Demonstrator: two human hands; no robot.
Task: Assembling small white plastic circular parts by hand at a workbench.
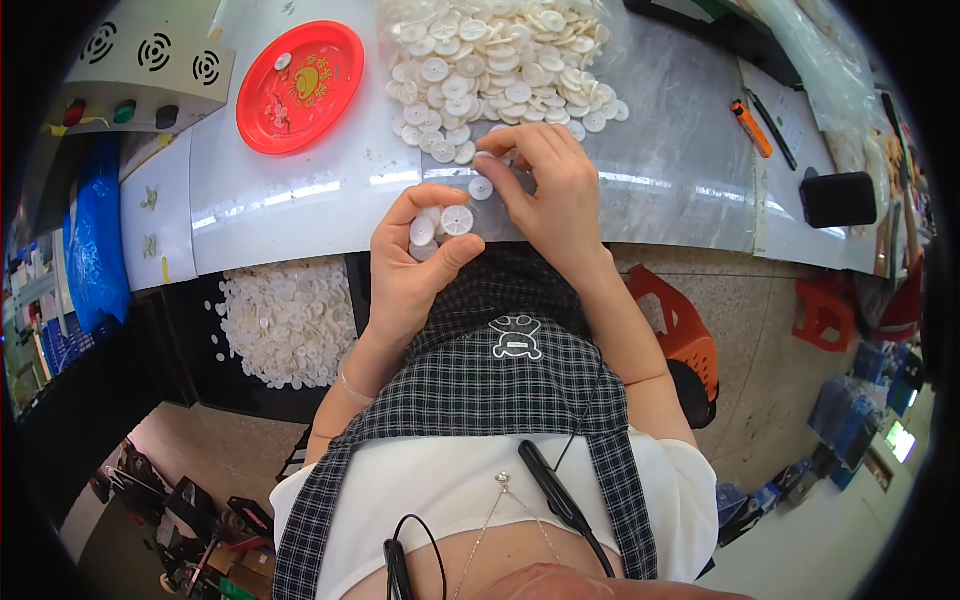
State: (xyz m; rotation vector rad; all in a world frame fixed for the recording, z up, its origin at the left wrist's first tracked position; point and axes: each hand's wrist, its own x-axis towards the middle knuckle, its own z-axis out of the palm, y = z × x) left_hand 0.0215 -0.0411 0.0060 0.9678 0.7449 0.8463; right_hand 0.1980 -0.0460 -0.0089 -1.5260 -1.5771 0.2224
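Observation:
Several white plastic discs (457,221), round with a small hub in the middle, rest in my left hand (412,262), its fingers curled around them near the table's front edge. My right hand (548,190) is just to the right, thumb and forefinger pinched on the edge of a white disc (484,156) that is partly hidden. Below those fingertips a single disc (480,188) lies on the table edge area, apart from the rest. Beyond my hands spreads a large pile of the same white discs (490,75).
A red round plate (300,87) with one disc on it sits at the left. Behind it stands a grey machine (150,50) with buttons. A black bin of white discs (290,325) is below the table at left. An orange cutter (750,128) and a phone (838,200) lie right.

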